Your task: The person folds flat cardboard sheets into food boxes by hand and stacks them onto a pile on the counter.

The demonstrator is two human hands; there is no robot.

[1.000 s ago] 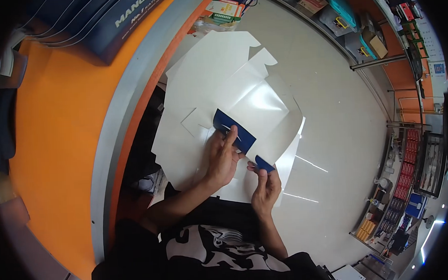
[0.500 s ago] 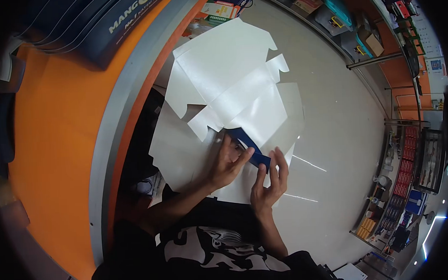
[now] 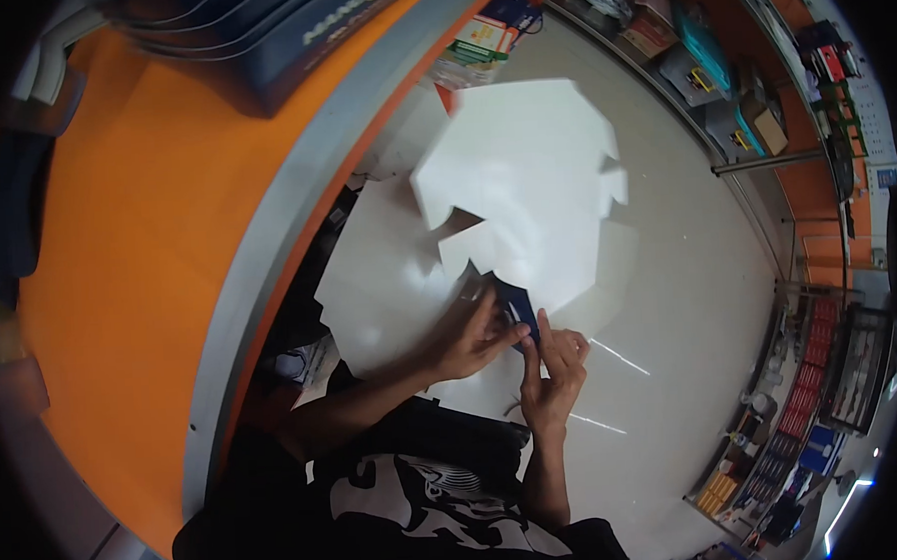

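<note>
A die-cut cardboard box blank, white on its inner face, stands out in front of me. Its near edge is folded over and shows a dark blue flap. My left hand grips this flap with the thumb on top; some of its fingers are hidden beneath. My right hand pinches the flap's right end between thumb and forefinger, the other fingers curled. Under the blank, more white cardboard lies spread out near my lap.
An orange counter with a grey edge runs along my left, bearing stacked dark blue printed boxes. Shelves with bins stand at the upper right. A rack with red boxes is on the right. Pale glossy floor lies between.
The blank has tilted up and shifted right in view, its far part blurred. My right hand has closed in on the blue flap, nearer to my left hand. The view has also shifted.
</note>
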